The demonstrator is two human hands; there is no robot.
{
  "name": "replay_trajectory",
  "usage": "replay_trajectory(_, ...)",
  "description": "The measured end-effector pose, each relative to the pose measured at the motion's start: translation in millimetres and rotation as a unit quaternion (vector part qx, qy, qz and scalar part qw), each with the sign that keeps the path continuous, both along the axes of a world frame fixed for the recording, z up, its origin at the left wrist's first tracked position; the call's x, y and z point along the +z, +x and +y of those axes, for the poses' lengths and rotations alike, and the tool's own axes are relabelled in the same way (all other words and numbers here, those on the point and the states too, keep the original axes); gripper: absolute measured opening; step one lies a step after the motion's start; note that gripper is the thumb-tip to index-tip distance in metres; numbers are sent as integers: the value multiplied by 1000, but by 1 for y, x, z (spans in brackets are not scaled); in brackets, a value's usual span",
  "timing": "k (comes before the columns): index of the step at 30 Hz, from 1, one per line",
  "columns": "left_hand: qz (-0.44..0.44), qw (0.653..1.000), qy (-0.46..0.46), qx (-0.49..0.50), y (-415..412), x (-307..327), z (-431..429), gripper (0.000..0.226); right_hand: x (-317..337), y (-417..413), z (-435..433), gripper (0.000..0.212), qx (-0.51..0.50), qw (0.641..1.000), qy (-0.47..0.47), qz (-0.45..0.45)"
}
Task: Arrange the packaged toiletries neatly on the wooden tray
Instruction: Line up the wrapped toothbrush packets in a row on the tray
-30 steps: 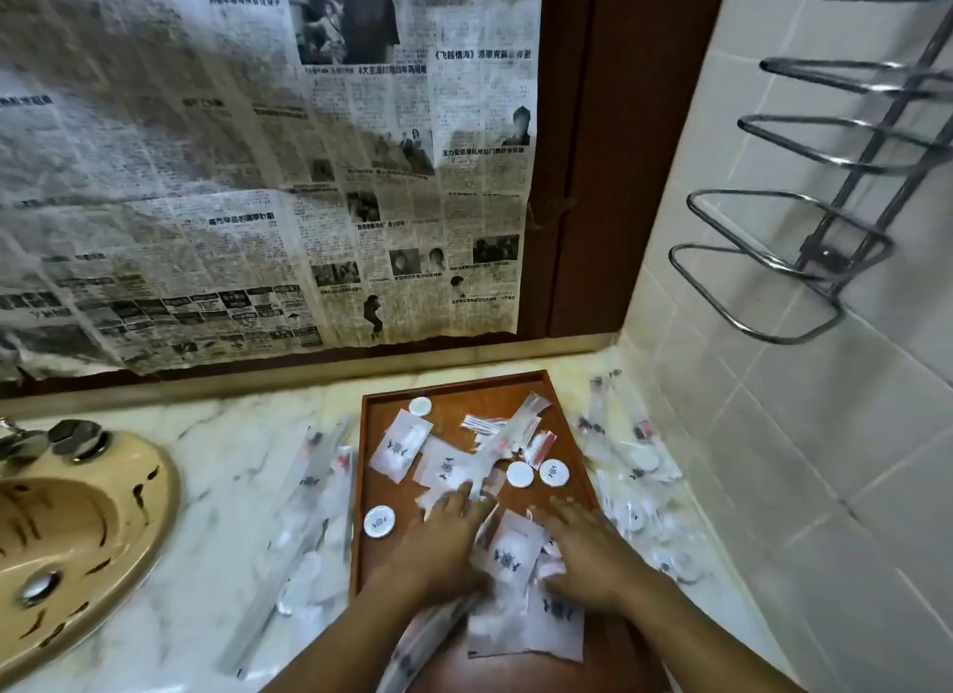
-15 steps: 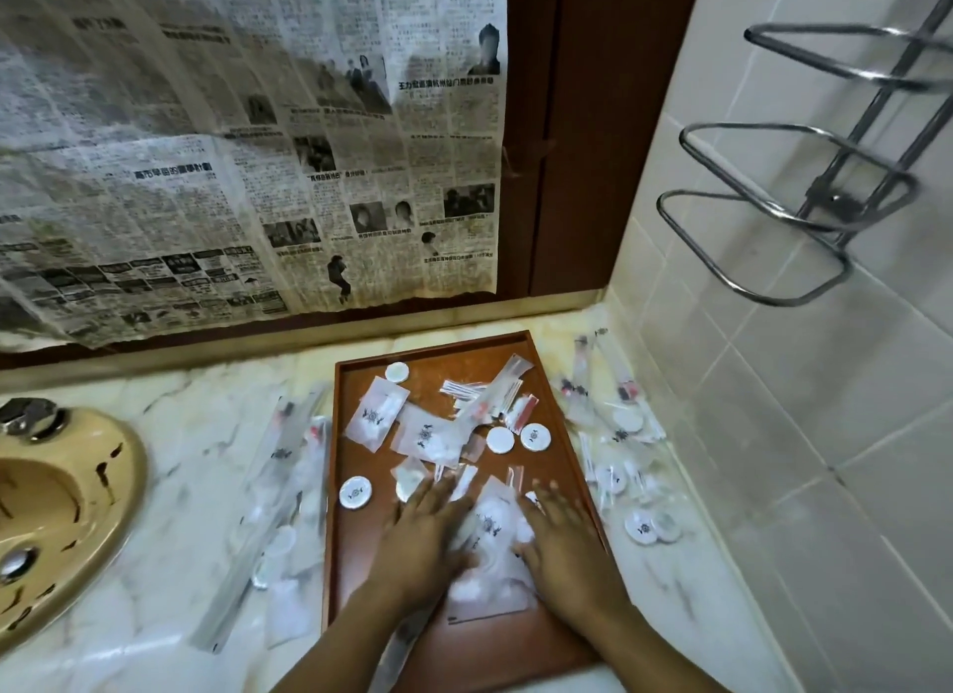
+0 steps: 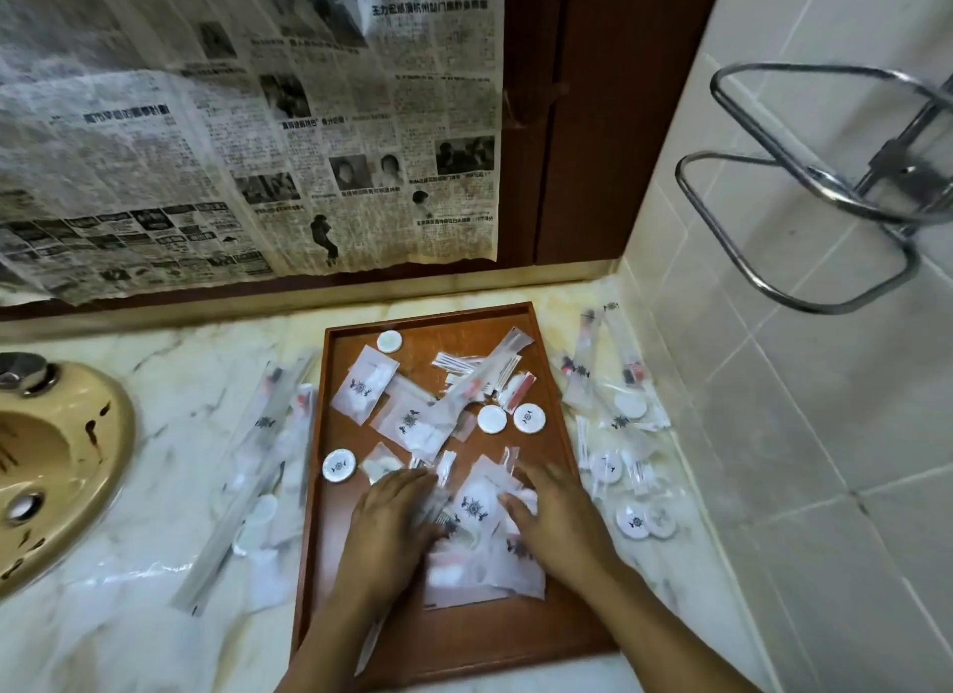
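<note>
A brown wooden tray lies on the marble counter with several clear packets and white round discs scattered over it. My left hand and my right hand lie palm down on a heap of flat packets in the tray's near half, one hand on each side of the heap. Their fingers point away from me and look fairly straight, though blurred. A square packet and a white disc lie farther back on the tray.
More long packets lie on the counter left of the tray, and a second pile of packets and discs sits between tray and tiled wall. A tan sink is at far left. A chrome rack juts from the right wall.
The view has tilted downward, so tray and hands sit lower and closer. Both hands stay on the packet heap; the left has shifted slightly inward over it.
</note>
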State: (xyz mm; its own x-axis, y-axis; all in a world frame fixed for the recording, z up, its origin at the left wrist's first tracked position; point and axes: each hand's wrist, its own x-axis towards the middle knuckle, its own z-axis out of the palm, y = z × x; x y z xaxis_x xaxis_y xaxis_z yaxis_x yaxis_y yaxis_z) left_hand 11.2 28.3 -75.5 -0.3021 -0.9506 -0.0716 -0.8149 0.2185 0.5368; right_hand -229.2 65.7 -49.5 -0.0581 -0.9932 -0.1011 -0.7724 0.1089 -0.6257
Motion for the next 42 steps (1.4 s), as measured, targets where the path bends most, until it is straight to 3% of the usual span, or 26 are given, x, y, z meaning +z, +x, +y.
replay_trajectory(4, 15, 1000, -5, 20, 11, -2, -2, 61, 17, 1, -70, 48, -6, 999, -40, 35)
replay_trajectory(10, 21, 1000, -12, -17, 15, 4, -14, 60, 11, 13, -161, 80, 131, 974, 103, 151)
replay_trajectory(14, 128, 991, -2, 26, 19, 10, -26, 45, -4, 21, -142, 74, 112, 968, 104, 198)
replay_trajectory(18, 156, 985, -65, 38, 12, 21, -53, 33, -12, 36, -86, 67, 98, 974, 49, 197)
replay_trajectory(21, 109, 993, -45, -14, 0, 26, -82, 39, -16, 47, -42, 60, 89, 976, 9, 197)
replay_trajectory(24, -28, 994, 28, -98, -15, 28, -102, 49, -19, 55, -14, 51, 66, 977, -25, 202)
replay_trajectory(27, -111, 980, 65, -148, -21, 25, -103, 48, -23, 54, 1, 51, 15, 985, -37, 166)
replay_trajectory(32, -59, 988, 64, -129, -8, 22, -87, 34, -8, 38, 6, 50, -87, 992, -88, 19)
replay_trajectory(35, -55, 989, 54, -128, -4, 25, -73, 31, 18, 31, 4, 9, -174, 969, -124, -121)
replay_trajectory(38, -104, 980, 40, -168, -8, 26, -52, 48, 29, 14, 2, 27, -244, 951, -58, -182)
replay_trajectory(40, -118, 975, 34, -184, -12, 22, -41, 60, 29, -2, 3, 41, -256, 950, -1, -178)
replay_trajectory(42, -128, 975, 19, -179, -15, 17, -35, 55, 29, -16, 3, 43, -261, 953, 41, -147)
